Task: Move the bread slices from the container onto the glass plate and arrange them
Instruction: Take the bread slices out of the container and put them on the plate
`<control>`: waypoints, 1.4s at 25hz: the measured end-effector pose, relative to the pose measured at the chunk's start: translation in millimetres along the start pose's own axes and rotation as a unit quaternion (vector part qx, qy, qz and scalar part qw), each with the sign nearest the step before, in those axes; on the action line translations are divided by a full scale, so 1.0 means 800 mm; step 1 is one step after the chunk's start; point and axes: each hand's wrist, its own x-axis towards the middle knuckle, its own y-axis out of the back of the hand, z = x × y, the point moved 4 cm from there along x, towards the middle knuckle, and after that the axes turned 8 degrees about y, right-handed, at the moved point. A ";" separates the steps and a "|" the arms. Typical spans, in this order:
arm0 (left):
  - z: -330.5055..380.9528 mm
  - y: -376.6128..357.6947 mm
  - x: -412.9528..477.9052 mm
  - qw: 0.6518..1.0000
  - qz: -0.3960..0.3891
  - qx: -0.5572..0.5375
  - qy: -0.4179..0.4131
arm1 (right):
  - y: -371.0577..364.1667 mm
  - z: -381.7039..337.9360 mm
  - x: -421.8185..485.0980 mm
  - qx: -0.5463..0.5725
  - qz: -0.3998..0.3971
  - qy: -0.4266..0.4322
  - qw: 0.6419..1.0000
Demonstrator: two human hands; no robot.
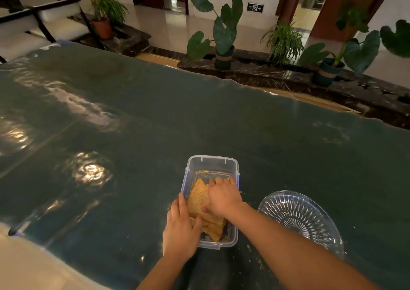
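Observation:
A clear plastic container [211, 164] with blue clips stands on the table just in front of me. Inside it lie several toasted bread slices [197, 197], stacked and tilted, with crumbs around them. My right hand [224, 197] reaches into the container and its fingers close on the top slice. At the container's near left edge, my left hand [180, 229] rests on the rim, fingers touching the lower slices. A cut-glass plate [298, 217] with nothing on it sits to the right of the container, partly under my right forearm.
The table [155, 123] is wide and covered with glossy dark green plastic sheeting. Crumbs lie scattered near the container. Beyond the far edge stand potted plants [224, 36] on a dark stone ledge, with a bench at the back left.

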 end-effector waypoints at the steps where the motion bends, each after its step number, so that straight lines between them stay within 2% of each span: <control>1: 0.001 0.000 0.000 1.000 0.004 0.002 0.000 | 0.000 0.000 0.000 0.021 -0.002 -0.009 1.000; 4: 0.001 0.000 0.000 1.000 0.009 0.007 0.007 | 0.005 -0.003 -0.003 0.059 0.003 -0.018 0.998; 8: 0.002 0.003 0.000 0.999 0.001 -0.033 0.022 | 0.015 -0.006 -0.009 0.060 0.060 -0.008 0.996; 13: 0.003 0.008 0.000 0.993 -0.015 -0.107 0.042 | 0.031 0.012 -0.030 0.245 0.045 -0.063 0.966; 16: 0.005 0.011 -0.002 0.992 -0.015 -0.121 0.045 | 0.049 0.040 -0.062 0.376 0.088 -0.096 0.918; 19: 0.010 0.014 -0.004 0.992 -0.019 -0.118 0.044 | 0.066 0.082 -0.110 0.528 0.148 -0.136 0.825; 23: 0.012 0.014 -0.001 0.994 -0.025 -0.094 0.048 | 0.073 0.155 -0.180 0.637 0.207 -0.165 0.724; 25: 0.013 0.013 0.000 0.996 -0.023 -0.068 0.047 | 0.062 0.189 -0.213 0.669 0.224 -0.182 0.685; 31: 0.022 0.011 -0.001 1.000 0.010 0.017 0.018 | -0.023 0.242 -0.261 0.710 0.218 -0.256 0.619; 35: 0.027 0.012 -0.004 0.999 0.024 0.041 0.014 | -0.083 0.241 -0.256 0.698 0.196 -0.321 0.609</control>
